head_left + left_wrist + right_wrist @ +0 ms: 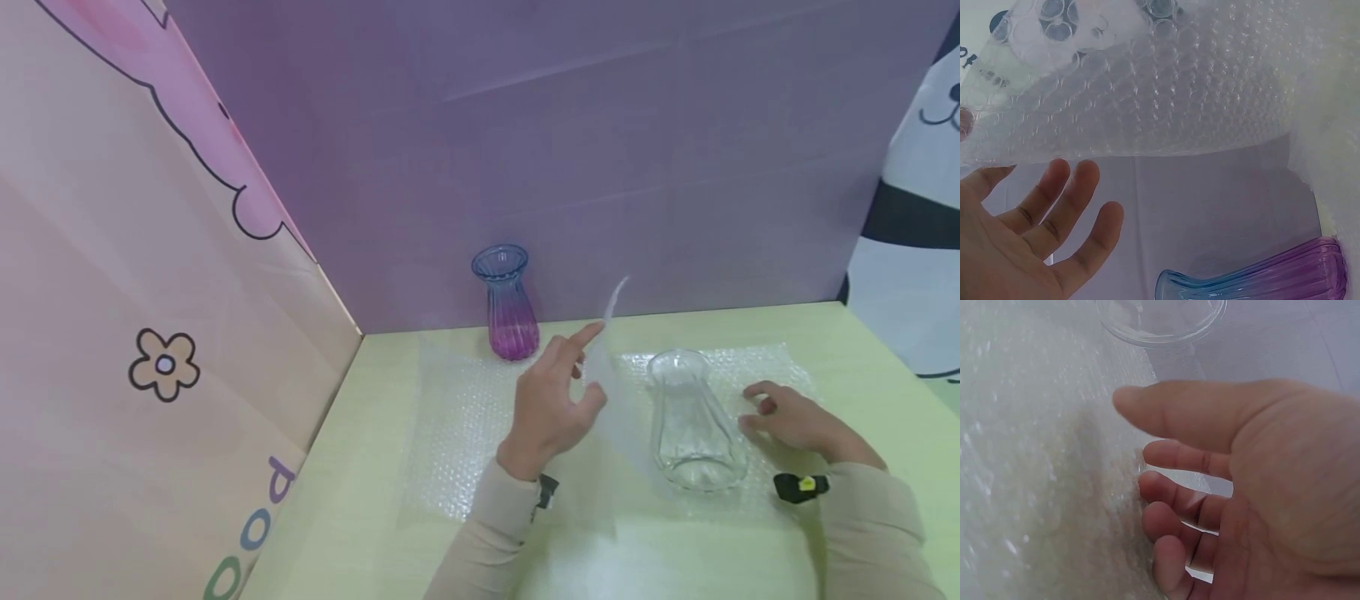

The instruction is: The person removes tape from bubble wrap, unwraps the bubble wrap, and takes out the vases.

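Even, soft, bright light; shadows faint. Head view slightly soft, washed pastel. Right wrist view blurred, thumb [1166, 409] out of focus, bubble wrap [1035, 475] glary. Left wrist view sharper, specular glints on wrap.

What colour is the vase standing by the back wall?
The vase is blue at the rim, fading to purple-pink below; head view shows it best.

The ribbed glass vase [506, 304] shades from blue at the rim to magenta-purple at the base. The ribbed glass jar [692, 421] is colourless and clear. The translucent bubble-wrap sheet [465, 417] shows a regular pattern of whitish round bubbles. The desk [862, 350] is pale yellow-green. The back wall panel [600, 150] is plain lilac, and both sleeves are beige.
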